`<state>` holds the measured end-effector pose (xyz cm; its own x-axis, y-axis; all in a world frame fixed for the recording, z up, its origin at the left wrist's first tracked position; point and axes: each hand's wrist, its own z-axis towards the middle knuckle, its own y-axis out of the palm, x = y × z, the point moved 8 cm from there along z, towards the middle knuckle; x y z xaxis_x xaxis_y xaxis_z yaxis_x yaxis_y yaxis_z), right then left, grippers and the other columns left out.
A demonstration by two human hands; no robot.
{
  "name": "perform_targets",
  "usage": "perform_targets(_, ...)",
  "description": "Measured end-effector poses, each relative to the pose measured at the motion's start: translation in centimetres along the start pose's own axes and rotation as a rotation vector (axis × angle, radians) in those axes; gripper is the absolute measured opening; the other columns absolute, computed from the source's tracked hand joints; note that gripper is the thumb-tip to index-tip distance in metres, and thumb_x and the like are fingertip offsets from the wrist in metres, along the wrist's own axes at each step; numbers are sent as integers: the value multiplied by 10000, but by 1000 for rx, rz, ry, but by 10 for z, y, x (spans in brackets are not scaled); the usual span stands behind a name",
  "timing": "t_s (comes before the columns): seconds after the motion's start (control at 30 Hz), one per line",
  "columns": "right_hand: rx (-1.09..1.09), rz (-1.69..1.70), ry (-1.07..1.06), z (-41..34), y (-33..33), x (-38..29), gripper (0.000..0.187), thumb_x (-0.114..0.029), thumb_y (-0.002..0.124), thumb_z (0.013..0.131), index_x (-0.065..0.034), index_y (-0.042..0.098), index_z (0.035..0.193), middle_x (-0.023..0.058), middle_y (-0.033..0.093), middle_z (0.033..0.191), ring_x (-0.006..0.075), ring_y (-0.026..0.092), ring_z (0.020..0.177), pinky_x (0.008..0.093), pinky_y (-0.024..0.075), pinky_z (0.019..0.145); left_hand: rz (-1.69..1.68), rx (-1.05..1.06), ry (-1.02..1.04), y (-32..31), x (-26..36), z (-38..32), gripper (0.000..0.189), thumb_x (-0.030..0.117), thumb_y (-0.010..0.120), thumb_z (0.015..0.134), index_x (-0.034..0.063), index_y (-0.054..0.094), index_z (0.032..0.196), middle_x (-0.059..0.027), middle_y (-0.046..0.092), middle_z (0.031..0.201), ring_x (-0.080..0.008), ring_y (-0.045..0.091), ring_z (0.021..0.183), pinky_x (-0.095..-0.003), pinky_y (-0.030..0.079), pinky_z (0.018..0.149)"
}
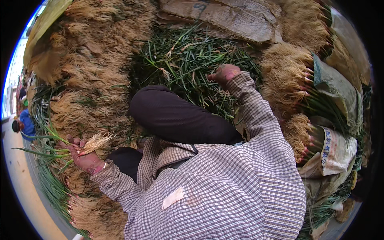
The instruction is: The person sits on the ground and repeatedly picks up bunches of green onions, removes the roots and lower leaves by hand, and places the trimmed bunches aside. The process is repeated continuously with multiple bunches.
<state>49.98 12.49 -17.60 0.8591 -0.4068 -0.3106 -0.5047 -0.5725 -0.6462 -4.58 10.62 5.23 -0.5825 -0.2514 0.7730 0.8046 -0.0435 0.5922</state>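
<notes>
At the left, my left hand (87,157) grips a small bunch of green onions (61,150), their pale roots towards my knees and green leaves pointing left. Under and beyond that hand, rows of green onions lie with tan, hairy roots (93,72) massed together. My right hand (225,74) is over a heap of loose green leaves (192,60) in front of my bent knee. Its fingers are curled, and whether something is inside them cannot be told. Some thin stalks with roots lie on the heap.
A flattened woven sack (225,18) lies beyond the leaves. More root bundles (285,75) stand at the right, partly covered by sacks (339,87) and a white printed sack (337,151). A person in blue (27,124) is at the far left, beside a pale ground strip (21,180).
</notes>
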Motion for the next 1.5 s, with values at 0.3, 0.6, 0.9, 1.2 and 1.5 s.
perform_targets(0.3, 537, 276, -887, -90, -91, -217, 463, -273, 607, 871, -82, 493, 1277, 118, 571, 1217, 231, 571, 1088, 325, 460, 897, 92, 225, 243, -1, 18, -9, 444, 162, 557, 879, 53, 456, 1298, -73, 640, 988, -201, 604, 924, -384, 472, 844)
perform_targets(0.6, -537, 1447, -703, -141, 79, -447, 580, -366, 541, 910, 11, 392, 1325, 148, 475, 1296, 222, 441, 1195, 312, 345, 1002, -40, 505, -40, -3, -60, -7, 301, 236, 583, 878, 50, 578, 1115, -69, 628, 990, -174, 581, 869, -315, 477, 789)
perform_targets(0.9, 491, -438, -1463, -160, 44, -484, 444, -317, 581, 855, -101, 496, 1234, 160, 571, 1169, 284, 624, 910, 343, 510, 810, 15, 331, 3, -40, -11, -13, 301, 139, 513, 879, -19, 563, 1132, -100, 635, 922, -199, 612, 777, -294, 481, 681)
perform_targets(1.2, 236, -23, -736, -1, -66, -535, 488, -295, 603, 871, -23, 465, 1253, 147, 591, 1128, 232, 558, 1050, 330, 460, 918, -12, 358, -262, -37, -42, -5, 431, 235, 498, 928, 23, 457, 1300, -20, 593, 749, -85, 572, 618, -230, 481, 538)
perform_targets(1.5, -541, 102, -1201, -128, 38, -478, 187, -253, 615, 803, -73, 661, 822, 49, 639, 708, 144, 590, 518, 293, 449, 413, 66, 237, -215, -43, -54, -10, 348, 263, 530, 878, -38, 630, 1021, -135, 617, 1099, -216, 571, 1031, -307, 417, 920)
